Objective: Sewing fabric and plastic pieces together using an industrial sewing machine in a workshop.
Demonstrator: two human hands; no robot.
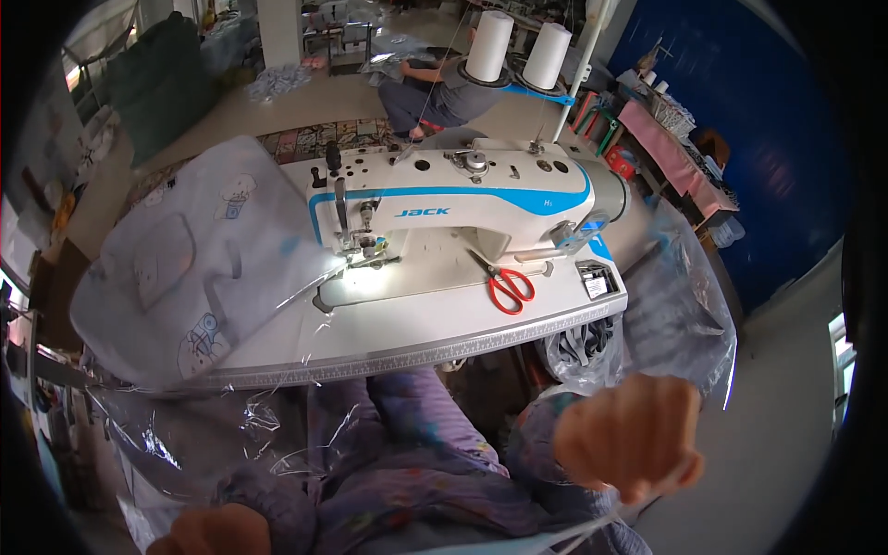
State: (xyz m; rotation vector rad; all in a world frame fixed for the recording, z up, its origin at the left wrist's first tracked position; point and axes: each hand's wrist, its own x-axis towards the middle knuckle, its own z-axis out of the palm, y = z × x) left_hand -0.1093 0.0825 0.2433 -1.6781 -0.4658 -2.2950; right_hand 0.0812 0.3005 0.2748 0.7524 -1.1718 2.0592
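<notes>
My right hand (634, 437) is raised at the lower right, fingers curled into a fist. What it holds, if anything, is hidden. My left hand (217, 532) sits at the bottom left, cut off by the frame edge, and its fingers do not show clearly. Between them, along the lower edge, runs a pale blue-white strip (546, 539); whether either hand grips it I cannot tell. Both hands are apart from the white and blue sewing machine (444, 199). Grey printed fabric (231, 254) lies left of its needle. Red-handled scissors (511, 289) rest on the machine bed.
Clear plastic sheeting (185, 435) hangs below the table's ruled front edge (370, 363). A bag of grey strips (585, 350) and more plastic (680, 310) are at the right. Two thread cones (488, 48) stand above. A person (439, 97) sits beyond the machine.
</notes>
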